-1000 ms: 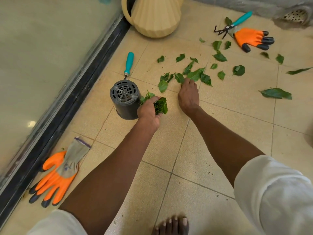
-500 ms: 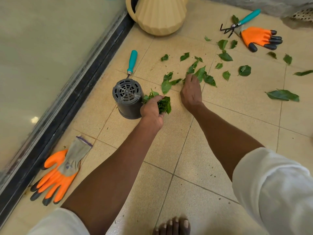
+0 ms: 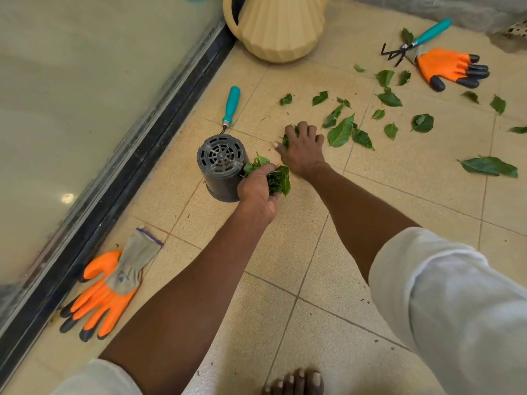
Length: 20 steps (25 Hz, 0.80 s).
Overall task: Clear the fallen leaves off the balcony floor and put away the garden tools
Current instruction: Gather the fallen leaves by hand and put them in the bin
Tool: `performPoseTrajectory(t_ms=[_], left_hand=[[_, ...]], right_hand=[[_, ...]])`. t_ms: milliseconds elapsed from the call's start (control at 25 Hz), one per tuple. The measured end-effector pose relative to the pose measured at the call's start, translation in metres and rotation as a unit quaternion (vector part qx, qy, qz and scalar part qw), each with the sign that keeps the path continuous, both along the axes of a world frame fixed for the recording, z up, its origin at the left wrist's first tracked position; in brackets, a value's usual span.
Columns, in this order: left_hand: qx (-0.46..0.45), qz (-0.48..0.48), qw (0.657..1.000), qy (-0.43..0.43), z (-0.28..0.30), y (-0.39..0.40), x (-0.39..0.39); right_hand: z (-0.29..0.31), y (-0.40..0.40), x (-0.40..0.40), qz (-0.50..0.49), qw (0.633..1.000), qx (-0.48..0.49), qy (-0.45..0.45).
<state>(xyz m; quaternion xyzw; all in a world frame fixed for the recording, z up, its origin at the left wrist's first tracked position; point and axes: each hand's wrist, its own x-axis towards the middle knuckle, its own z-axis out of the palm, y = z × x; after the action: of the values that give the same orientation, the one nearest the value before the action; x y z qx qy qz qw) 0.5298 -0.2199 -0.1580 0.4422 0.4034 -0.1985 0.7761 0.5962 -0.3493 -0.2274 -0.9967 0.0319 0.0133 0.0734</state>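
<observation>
Since a second ago the right hand (image 3: 302, 151) has slid back toward the upturned black pot (image 3: 221, 169), dragging a couple of leaves with it; fingers are curled over a small clump (image 3: 286, 138) on the tile now, looks like mid-scoop. Left hand (image 3: 258, 186) stays clamped on a fat wad of leaves (image 3: 278, 181) right beside the pot, so I'd guess it's the holding hand while the other one rakes more in.

Rest of the fallen leaves (image 3: 340, 132) lie scattered out past the pot, away from the glass door (image 3: 85, 109).

Tools aren't put away yet: a teal-handled tool (image 3: 231, 105) pokes out just behind the pot, hand rake (image 3: 413, 44) and one orange glove (image 3: 450, 68) far off beyond the leaves, the other glove (image 3: 105, 289) nearer the person by the door track. Cream watering can (image 3: 278, 27) stands behind it all.
</observation>
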Motion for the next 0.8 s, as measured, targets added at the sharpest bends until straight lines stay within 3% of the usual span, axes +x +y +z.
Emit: performPoseTrajectory(t_ms=[120, 320, 400, 440, 480, 520, 560, 600, 720, 800], left_hand=[[-0.006, 0.009, 1.000, -0.004, 0.000, 0.000, -0.003], [-0.021, 0.039, 0.999, -0.007, 0.000, -0.004, -0.017], [-0.033, 0.049, 0.998, 0.007, 0.004, -0.006, -0.033], [-0.041, 0.056, 0.997, 0.014, 0.007, -0.006, -0.043], [-0.052, 0.064, 0.996, 0.017, 0.011, -0.006, -0.053], [-0.063, 0.068, 0.995, 0.018, 0.022, -0.007, -0.063], [-0.072, 0.070, 0.995, 0.016, 0.035, -0.008, -0.073], [-0.078, 0.068, 0.995, 0.012, 0.053, -0.011, -0.085], [-0.083, 0.078, 0.993, -0.035, 0.124, -0.011, -0.118], [-0.067, 0.089, 0.992, -0.066, 0.176, 0.000, -0.146]], right_hand=[[-0.007, -0.004, -0.020, -0.003, 0.997, 0.029, -0.073], [0.002, -0.009, -0.066, 0.063, 0.997, 0.010, -0.035], [0.011, -0.021, -0.093, -0.054, 0.990, 0.124, -0.047], [0.020, -0.026, -0.103, -0.189, 0.949, 0.242, -0.067], [0.034, -0.029, -0.110, -0.327, 0.858, 0.389, -0.072], [0.054, -0.028, -0.119, -0.419, 0.737, 0.525, -0.069], [0.075, -0.021, -0.130, -0.458, 0.639, 0.616, -0.054], [0.099, -0.010, -0.144, -0.467, 0.576, 0.670, -0.037], [0.186, 0.039, -0.188, -0.445, 0.481, 0.755, -0.016], [0.244, 0.071, -0.218, -0.442, 0.451, 0.775, -0.020]])
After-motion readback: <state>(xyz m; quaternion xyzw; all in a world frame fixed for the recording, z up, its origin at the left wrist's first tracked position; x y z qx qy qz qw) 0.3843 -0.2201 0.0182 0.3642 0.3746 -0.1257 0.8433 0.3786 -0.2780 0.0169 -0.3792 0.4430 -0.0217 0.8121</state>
